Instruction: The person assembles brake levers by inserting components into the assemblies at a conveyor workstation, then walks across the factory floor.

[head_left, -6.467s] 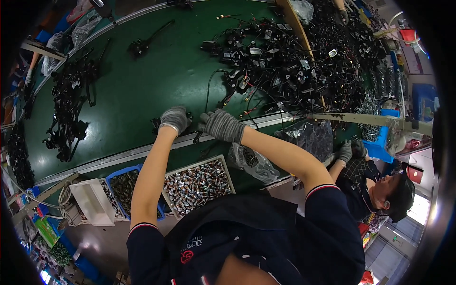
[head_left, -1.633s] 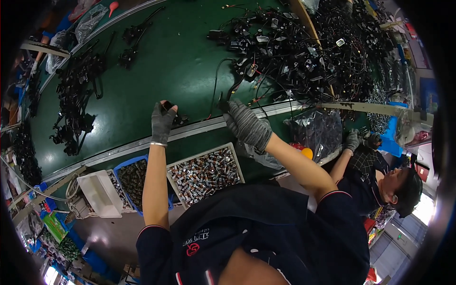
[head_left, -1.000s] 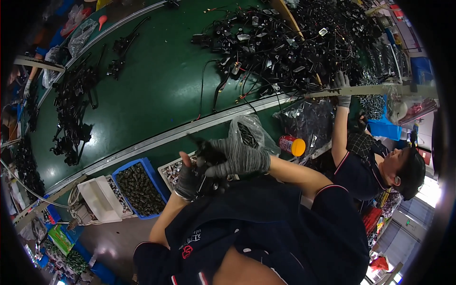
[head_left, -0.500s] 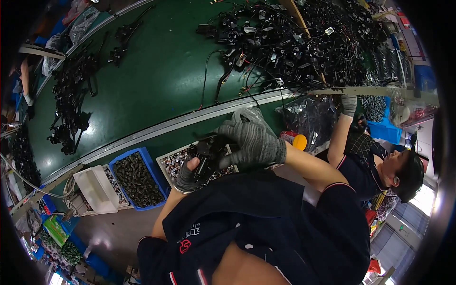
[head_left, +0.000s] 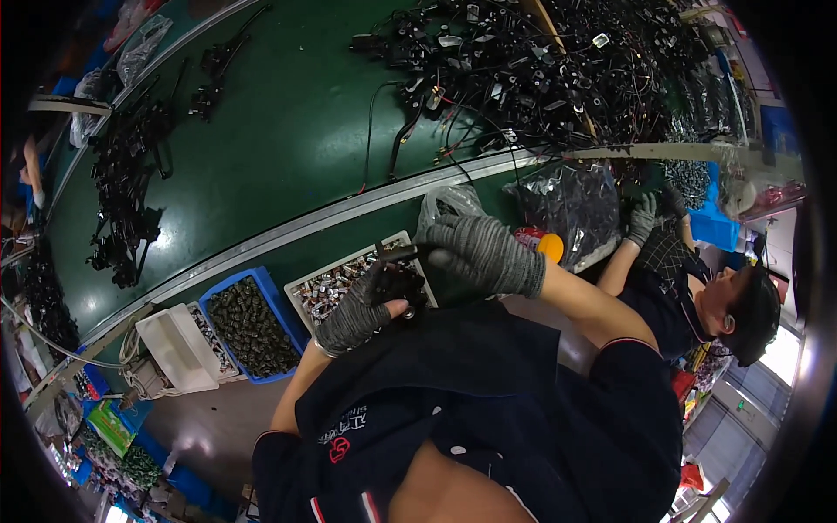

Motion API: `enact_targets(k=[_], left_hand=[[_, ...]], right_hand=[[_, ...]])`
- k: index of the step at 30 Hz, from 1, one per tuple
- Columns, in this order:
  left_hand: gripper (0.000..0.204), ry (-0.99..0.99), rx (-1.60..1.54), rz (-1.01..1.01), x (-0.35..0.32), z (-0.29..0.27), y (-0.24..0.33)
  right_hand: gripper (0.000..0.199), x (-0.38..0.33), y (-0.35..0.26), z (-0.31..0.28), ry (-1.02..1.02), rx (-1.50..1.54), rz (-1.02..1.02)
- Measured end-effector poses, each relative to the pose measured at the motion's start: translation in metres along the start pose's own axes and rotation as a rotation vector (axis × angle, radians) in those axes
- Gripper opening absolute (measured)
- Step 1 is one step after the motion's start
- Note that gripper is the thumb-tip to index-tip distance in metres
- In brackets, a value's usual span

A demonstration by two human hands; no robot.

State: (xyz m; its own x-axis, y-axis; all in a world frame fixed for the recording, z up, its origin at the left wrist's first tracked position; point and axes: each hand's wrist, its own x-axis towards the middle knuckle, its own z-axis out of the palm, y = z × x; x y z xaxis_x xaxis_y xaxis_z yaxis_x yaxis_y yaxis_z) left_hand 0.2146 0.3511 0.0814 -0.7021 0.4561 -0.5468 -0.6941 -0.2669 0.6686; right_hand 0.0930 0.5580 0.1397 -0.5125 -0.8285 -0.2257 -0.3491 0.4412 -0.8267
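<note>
My left hand (head_left: 356,319), in a grey knitted glove with the thumb tip bare, is closed around a black lever assembly (head_left: 399,284) in front of my chest. A black bar-like part of it sticks out toward my right hand (head_left: 490,254), also gloved in grey. The right fingers are curled and pressed together at the end of that bar. Just beneath the hands is a white tray (head_left: 301,301) of small shiny metal parts. Fingers and glove hide much of the assembly.
Left of the tray stand a blue bin (head_left: 209,307) of dark small parts and a tilted white container (head_left: 179,349). Beyond a metal rail (head_left: 323,218), a green bench holds a large heap of black wired levers (head_left: 540,78). A yellow-lidded jar (head_left: 550,247) and a co-worker (head_left: 649,288) are at right.
The assembly has been turned in my left hand, and its bar now points toward my right hand. My right hand has shifted slightly right. The co-worker's hands have moved nearer their body.
</note>
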Motion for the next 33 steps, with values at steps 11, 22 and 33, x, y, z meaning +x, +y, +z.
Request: enact_targets(k=[11,22,33], left_hand=[[0.082,-0.195,0.186,0.095,-0.002,0.007,0.014],[0.07,0.1,-0.383,0.155,0.01,-0.008,0.0],[0.062,0.175,-0.591,0.328,0.025,0.016,0.003]], right_hand=[[0.022,0.007,-0.012,-0.036,-0.202,-0.707,-0.447],[0.023,0.001,0.057,-0.029,0.648,-0.539,-0.046],[0.029,-0.006,0.148,0.096,0.408,-0.57,0.371]])
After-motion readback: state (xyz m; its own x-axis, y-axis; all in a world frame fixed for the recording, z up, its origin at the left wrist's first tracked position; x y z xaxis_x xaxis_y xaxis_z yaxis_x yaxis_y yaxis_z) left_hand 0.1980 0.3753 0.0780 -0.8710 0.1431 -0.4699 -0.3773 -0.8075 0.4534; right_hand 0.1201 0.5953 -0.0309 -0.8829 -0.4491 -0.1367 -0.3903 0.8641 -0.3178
